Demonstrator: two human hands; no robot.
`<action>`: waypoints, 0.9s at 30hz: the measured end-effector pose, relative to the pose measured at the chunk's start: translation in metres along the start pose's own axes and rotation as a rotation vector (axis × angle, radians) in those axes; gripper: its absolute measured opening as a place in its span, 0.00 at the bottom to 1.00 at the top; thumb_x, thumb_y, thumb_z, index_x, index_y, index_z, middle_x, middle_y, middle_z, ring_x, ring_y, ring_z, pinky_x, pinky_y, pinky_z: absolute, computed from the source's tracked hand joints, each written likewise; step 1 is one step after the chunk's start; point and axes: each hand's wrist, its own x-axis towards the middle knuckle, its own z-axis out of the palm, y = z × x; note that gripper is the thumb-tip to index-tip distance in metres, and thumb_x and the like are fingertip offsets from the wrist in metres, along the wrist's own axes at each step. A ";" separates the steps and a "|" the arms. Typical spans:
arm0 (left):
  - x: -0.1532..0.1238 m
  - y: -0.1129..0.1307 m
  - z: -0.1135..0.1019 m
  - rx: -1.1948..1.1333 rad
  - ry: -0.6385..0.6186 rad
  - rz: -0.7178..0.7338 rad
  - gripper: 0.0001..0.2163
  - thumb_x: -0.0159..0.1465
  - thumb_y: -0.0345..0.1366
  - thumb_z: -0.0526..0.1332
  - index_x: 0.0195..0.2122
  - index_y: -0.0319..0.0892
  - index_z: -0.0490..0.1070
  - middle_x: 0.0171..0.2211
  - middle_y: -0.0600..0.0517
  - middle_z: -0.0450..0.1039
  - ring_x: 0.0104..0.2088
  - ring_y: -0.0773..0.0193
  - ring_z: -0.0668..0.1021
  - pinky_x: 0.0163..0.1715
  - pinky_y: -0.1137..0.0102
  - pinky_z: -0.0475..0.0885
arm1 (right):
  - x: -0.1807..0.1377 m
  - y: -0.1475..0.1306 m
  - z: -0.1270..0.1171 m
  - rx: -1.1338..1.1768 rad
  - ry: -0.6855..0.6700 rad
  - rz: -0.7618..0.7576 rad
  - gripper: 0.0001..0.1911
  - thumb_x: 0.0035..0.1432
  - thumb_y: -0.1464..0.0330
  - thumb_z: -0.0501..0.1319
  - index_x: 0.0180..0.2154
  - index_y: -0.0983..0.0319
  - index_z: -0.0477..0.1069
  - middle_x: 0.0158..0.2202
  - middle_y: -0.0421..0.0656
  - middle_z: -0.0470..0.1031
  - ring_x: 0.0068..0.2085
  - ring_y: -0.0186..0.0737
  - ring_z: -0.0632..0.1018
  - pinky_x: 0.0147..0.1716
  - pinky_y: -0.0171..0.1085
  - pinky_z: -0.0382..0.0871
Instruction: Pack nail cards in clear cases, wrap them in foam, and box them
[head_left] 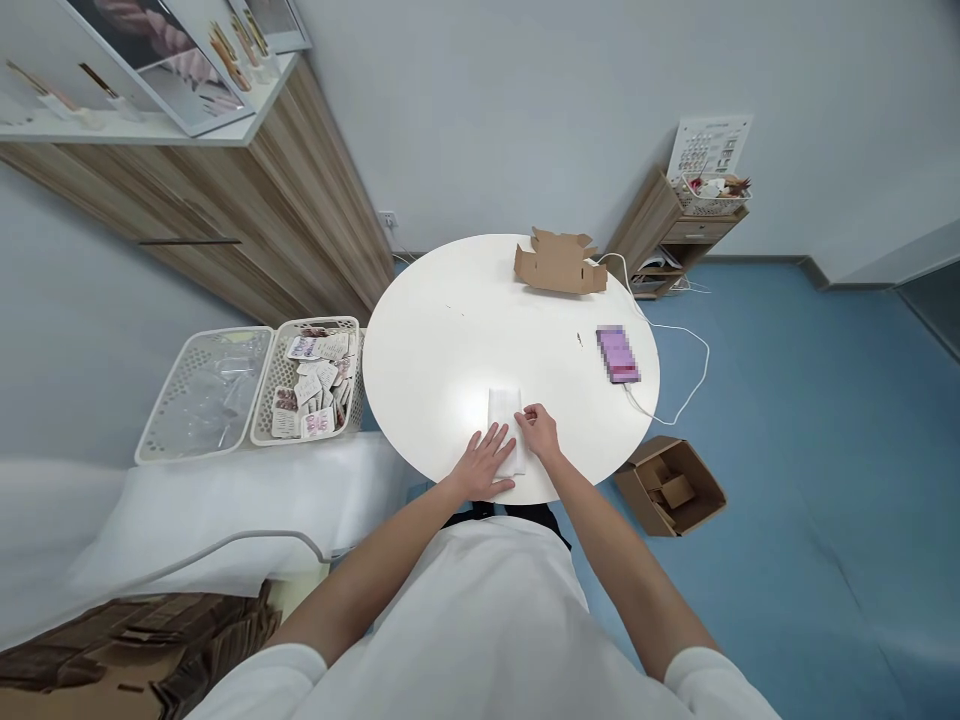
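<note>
A white folded sheet (504, 408) lies on the near part of the round white table (450, 340). My left hand (486, 462) rests flat on the sheet's near end, fingers stretched out. My right hand (538, 430) pinches the sheet's right edge with curled fingers. Both forearms reach in from the bottom of the view.
A flattened cardboard box (559, 264) lies at the table's far side. A phone (618, 353) with a white cable sits on the right. Two white baskets (255, 385) stand to the left, one with packets. An open carton (670, 485) sits on the blue floor.
</note>
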 end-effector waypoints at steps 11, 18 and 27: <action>0.040 -0.014 -0.023 -0.162 -0.152 -0.005 0.34 0.48 0.60 0.56 0.51 0.43 0.61 0.61 0.43 0.48 0.61 0.46 0.48 0.55 0.51 0.40 | -0.014 0.009 0.000 -0.215 -0.052 -0.287 0.21 0.47 0.76 0.49 0.46 0.62 0.61 0.48 0.48 0.65 0.48 0.42 0.68 0.45 0.43 0.64; 0.038 -0.018 -0.029 -0.198 -0.195 -0.047 0.47 0.44 0.61 0.58 0.60 0.39 0.43 0.61 0.40 0.47 0.61 0.49 0.48 0.56 0.55 0.42 | -0.043 0.036 -0.019 -0.573 -0.482 -0.777 0.45 0.43 0.70 0.61 0.60 0.63 0.41 0.62 0.51 0.47 0.61 0.52 0.51 0.55 0.50 0.55; 0.044 -0.025 -0.038 -0.595 -0.096 -0.185 0.37 0.50 0.55 0.58 0.58 0.47 0.49 0.55 0.46 0.61 0.58 0.53 0.59 0.56 0.57 0.44 | -0.020 0.007 -0.025 -0.590 -0.545 -0.757 0.24 0.50 0.66 0.57 0.51 0.59 0.60 0.53 0.49 0.63 0.52 0.51 0.64 0.46 0.47 0.63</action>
